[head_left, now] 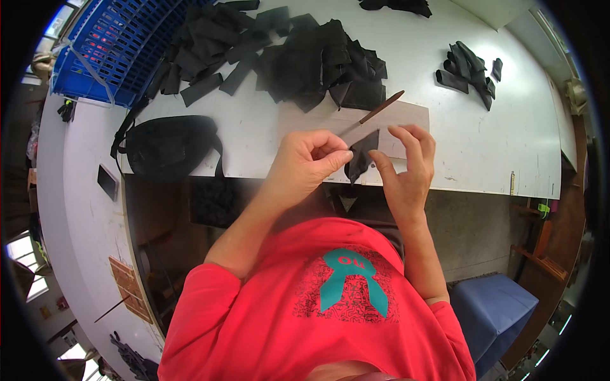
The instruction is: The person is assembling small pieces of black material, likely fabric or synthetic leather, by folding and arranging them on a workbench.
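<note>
Between my hands, at the table's front edge, hangs a small black fabric piece (pixel 363 156). My left hand (pixel 316 155) pinches its left side between thumb and fingertips. On the other side, my right hand (pixel 409 151) has its thumb and fingers spread apart, with the thumb close to the fabric's right edge; whether it touches is hard to tell. Just beyond, a thin tool with a brown wooden handle (pixel 382 106) lies slanted on a pale board (pixel 410 116), its lower end partly behind my left hand and the fabric.
A heap of black fabric pieces (pixel 305 60) covers the table's far middle and left. A smaller pile (pixel 469 71) lies at the far right. A black pouch (pixel 168 146) rests on the left, with a blue plastic basket (pixel 121 47) behind it. A blue-covered stool (pixel 492 311) stands at lower right.
</note>
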Demonstrator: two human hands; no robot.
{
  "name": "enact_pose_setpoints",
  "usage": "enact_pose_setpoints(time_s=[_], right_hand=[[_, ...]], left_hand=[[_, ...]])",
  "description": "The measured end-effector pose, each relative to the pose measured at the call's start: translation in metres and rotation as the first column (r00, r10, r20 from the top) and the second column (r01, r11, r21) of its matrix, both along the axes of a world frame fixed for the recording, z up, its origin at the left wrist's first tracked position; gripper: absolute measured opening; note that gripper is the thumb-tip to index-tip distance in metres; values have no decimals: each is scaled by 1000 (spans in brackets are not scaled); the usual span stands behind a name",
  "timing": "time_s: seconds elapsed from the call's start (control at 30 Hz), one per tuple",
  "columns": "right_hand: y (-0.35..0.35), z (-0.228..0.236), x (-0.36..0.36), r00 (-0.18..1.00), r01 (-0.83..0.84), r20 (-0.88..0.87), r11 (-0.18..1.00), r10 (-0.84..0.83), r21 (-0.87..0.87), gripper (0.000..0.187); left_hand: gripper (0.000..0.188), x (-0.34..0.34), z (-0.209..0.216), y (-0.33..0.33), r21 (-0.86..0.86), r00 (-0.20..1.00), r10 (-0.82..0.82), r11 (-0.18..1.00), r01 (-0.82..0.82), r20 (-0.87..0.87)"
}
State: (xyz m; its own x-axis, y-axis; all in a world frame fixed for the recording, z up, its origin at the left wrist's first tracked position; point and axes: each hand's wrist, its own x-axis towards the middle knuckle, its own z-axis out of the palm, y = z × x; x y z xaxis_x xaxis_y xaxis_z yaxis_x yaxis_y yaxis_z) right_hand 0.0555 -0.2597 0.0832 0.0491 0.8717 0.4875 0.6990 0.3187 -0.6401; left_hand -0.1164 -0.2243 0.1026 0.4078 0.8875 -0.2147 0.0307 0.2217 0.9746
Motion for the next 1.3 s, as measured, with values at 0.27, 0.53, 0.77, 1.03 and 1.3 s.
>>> enact_pose_setpoints(time_s=[0.27, 0.53, 0.77, 1.03, 1.3], right_hand=[[-11, 4, -14, 880, -109, -475, 969, -11, -224, 18], [4, -3, -15, 974, 169, -132, 977, -186, -128, 10], [-3, -13, 4, 405, -435, -881, 796, -243, -420, 3], [-2, -20, -5, 199, -604, -934, 714, -297, -355, 15], [-9, -20, 1, 42, -641, -998, 768, 42, 5, 11]], left_hand=[[3, 34, -18, -22, 415, 962, 273, 875, -249, 1], [12, 52, -28, -19, 227, 866, 473, 836, -499, 160], [17, 27, -23, -5, -237, 921, 107, 971, -17, 375], [22, 39, -36, -5, 197, 921, 348, 904, -378, 174], [36, 22, -5, -13, -320, 590, -19, 825, 466, 807]])
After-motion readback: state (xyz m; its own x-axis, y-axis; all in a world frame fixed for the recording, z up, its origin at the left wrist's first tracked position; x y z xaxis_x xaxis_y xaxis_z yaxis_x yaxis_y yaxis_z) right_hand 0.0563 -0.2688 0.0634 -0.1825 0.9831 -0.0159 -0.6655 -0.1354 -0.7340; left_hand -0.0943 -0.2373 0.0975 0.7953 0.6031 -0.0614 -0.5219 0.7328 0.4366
